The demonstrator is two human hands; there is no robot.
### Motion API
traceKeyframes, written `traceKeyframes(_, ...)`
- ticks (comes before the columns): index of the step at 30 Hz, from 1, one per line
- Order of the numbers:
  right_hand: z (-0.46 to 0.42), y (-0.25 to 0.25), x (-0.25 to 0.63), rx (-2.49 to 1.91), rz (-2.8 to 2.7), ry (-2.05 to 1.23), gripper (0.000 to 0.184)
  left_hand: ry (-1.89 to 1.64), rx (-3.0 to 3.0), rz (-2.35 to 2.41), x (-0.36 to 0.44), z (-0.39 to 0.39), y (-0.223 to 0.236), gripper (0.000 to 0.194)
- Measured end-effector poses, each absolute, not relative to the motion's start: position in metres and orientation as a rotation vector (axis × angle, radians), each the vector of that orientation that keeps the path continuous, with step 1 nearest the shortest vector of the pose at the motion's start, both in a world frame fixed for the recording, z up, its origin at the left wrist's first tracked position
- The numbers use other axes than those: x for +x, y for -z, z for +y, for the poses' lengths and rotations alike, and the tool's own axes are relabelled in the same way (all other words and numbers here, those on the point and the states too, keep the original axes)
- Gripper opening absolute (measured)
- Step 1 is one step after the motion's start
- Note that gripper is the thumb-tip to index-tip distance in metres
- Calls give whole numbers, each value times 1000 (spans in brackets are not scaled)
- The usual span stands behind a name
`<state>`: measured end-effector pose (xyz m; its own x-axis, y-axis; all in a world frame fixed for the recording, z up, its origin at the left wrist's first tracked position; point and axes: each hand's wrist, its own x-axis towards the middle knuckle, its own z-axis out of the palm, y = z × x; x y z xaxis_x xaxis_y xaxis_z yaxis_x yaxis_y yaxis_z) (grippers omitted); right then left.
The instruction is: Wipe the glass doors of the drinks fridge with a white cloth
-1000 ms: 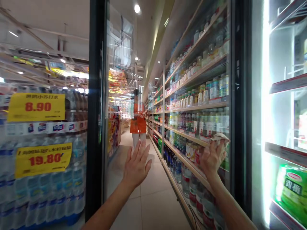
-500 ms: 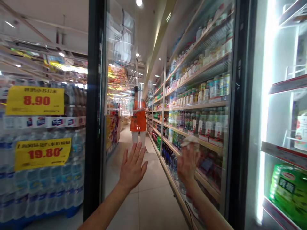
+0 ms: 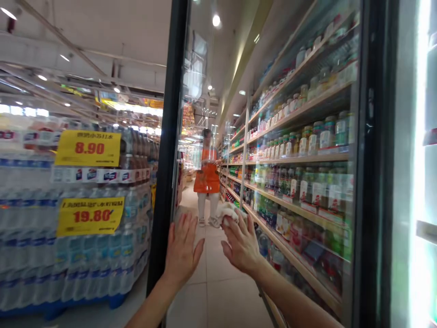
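A tall glass door pane [image 3: 206, 300] in a black frame [image 3: 173, 114] stands in front of me. Flat against the glass, close to the frame's left bar, lies my left hand [image 3: 182, 253] with its fingers stretched and nothing in it. My right hand [image 3: 241, 246] presses a white cloth [image 3: 229, 210] to the pane at about the same height, a little to the right. The cloth sticks out beyond the fingertips; the part under the fingers is hidden.
Stacked water bottles [image 3: 92, 255] with yellow price signs [image 3: 88, 148] stand at the left. Shelves of bottled drinks [image 3: 314, 136] and a person in an orange top [image 3: 206, 175] show in the glass. A bright cooler light [image 3: 419, 182] runs along the right.
My right hand has swept left across the pane with the cloth, closer to my left hand. The view has turned left; my left hand now sits nearer the frame's left bar.
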<state>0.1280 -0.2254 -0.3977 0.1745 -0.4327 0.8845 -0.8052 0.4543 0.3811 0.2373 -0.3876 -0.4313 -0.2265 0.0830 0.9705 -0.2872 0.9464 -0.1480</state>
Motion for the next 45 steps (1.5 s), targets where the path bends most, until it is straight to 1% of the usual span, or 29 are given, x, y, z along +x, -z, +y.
traceKeyframes(2,-244,382,140,1238,-1422,-335,39,-315,131,-1757,237,-389,419,66)
traceKeyframes(5,-233,337,129,1153,-1453,-312,39,-253,123,-1701,237,-394,399,65)
traceKeyframes(8,-183,293,89,826,-1567,-414,40,-224,90,-1688,241,-399,387,65)
traceKeyframes(11,-138,271,53,331,-1587,-725,46,-242,74,-1700,243,-396,380,64)
traceKeyframes(13,-134,271,51,201,-1579,-826,50,-264,76,-1685,240,-387,370,64)
traceKeyframes(14,-142,274,57,239,-1585,-800,50,-272,74,-1675,236,-382,363,63)
traceKeyframes(18,-180,289,86,721,-1592,-416,44,-278,97,-1656,221,-369,324,61)
traceKeyframes(19,-180,289,86,777,-1589,-377,43,-283,113,-1655,218,-369,317,60)
traceKeyframes(21,-163,281,74,711,-1598,-450,44,-304,129,-1669,216,-371,308,59)
traceKeyframes(24,-131,262,48,338,-1558,-748,51,-313,133,-1675,214,-375,308,59)
traceKeyframes(26,-129,256,47,266,-1529,-801,54,-288,144,-1660,212,-375,311,62)
traceKeyframes(28,-145,262,59,426,-1544,-685,51,-263,149,-1654,210,-375,314,63)
traceKeyframes(30,-162,275,73,709,-1565,-456,45,-250,148,-1662,209,-375,314,63)
traceKeyframes(32,-160,287,74,841,-1580,-328,42,-247,145,-1669,209,-376,314,62)
traceKeyframes(33,-151,290,69,803,-1597,-346,42,-248,140,-1676,210,-377,314,62)
traceKeyframes(36,-116,292,45,388,-1623,-663,48,-246,134,-1697,210,-377,314,62)
traceKeyframes(38,-110,294,41,260,-1591,-768,51,-232,137,-1683,209,-374,314,63)
traceKeyframes(40,-125,303,53,382,-1584,-690,49,-234,138,-1661,208,-371,316,64)
traceKeyframes(43,-155,323,77,806,-1578,-379,41,-299,104,-1675,208,-368,320,63)
traceKeyframes(45,-157,325,80,914,-1568,-268,39,-337,86,-1690,209,-366,323,63)
